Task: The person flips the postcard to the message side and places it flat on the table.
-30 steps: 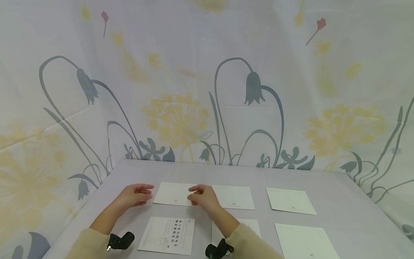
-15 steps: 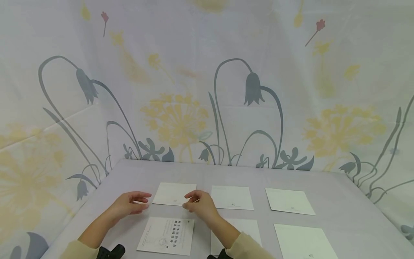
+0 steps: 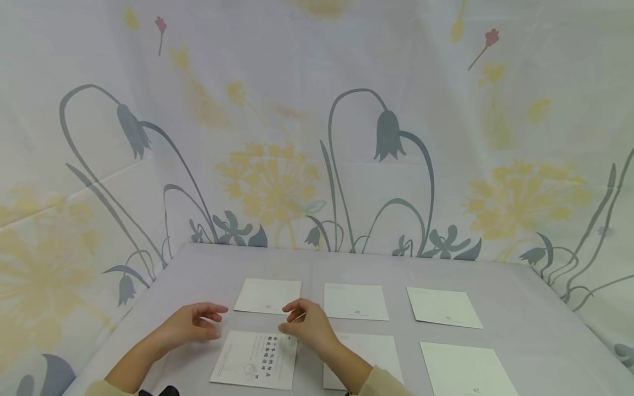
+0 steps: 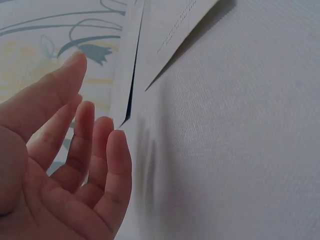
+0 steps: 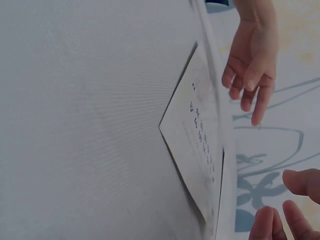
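Note:
A white card printed with dark characters (image 3: pixel 254 360) lies flat on the table, between and just below my two hands in the head view. Off its upper left corner hovers my left hand (image 3: pixel 190 324), fingers loosely bent and holding nothing; the left wrist view shows the bare palm and fingers (image 4: pixel 117 165) beside the card's corner (image 4: pixel 172 37). My right hand (image 3: pixel 311 328) hangs over the printed card's upper right corner, its fingertips overlapping the card there. Nothing shows between its thumb and fingers (image 5: pixel 295 182). Its forearm partly covers a pale card (image 3: pixel 373 352) on the right.
Behind the hands, a row of pale cards lies on the table (image 3: pixel 317 269): a left one (image 3: pixel 262 294), a middle one (image 3: pixel 354 300) and a right one (image 3: pixel 443 305). Another card (image 3: pixel 465 366) lies at front right. A flower-printed curtain (image 3: pixel 297 110) rises behind the table.
Both hands have come down and nearer in the head view, from beside the back left card to the top corners of the printed card. The cards have stayed put.

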`<state>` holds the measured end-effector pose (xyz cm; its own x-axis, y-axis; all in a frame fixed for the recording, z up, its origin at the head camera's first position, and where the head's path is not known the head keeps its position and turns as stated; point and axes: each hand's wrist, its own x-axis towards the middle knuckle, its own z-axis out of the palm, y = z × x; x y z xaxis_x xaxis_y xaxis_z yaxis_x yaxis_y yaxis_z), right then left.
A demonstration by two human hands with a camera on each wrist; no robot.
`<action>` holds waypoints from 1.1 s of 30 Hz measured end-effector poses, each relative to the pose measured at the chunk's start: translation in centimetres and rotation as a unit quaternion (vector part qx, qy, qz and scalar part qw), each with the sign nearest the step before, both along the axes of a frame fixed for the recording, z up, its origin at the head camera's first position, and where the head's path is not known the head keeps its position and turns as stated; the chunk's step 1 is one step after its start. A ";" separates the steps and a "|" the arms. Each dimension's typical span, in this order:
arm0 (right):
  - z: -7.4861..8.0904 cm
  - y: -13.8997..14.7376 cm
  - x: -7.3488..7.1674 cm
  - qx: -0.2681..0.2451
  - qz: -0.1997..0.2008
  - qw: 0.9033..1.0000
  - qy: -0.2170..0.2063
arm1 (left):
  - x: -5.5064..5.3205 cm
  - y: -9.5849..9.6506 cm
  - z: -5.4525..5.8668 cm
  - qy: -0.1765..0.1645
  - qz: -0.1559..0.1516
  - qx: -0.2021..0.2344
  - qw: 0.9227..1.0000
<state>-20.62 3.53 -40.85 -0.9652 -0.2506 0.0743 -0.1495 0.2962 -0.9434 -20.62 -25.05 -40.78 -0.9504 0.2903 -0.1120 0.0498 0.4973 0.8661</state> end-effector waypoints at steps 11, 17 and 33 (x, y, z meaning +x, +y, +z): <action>-0.7 0.5 1.0 0.046 0.027 0.998 0.014 | 0.4 -0.2 -0.4 0.022 -0.095 -0.020 0.995; -0.9 0.9 1.4 0.081 0.048 0.995 0.027 | 0.8 -0.2 -0.8 0.041 -0.104 -0.038 0.993; -1.3 1.3 1.8 0.176 0.081 0.981 0.022 | 1.5 0.2 -1.0 0.045 -0.139 -0.098 0.984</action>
<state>-18.78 4.80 -42.16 -0.9083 -0.4184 -0.0044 -0.2595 0.5715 -0.7785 -19.13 -24.81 -41.82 -0.8460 0.5216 -0.1104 0.2794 0.6101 0.7414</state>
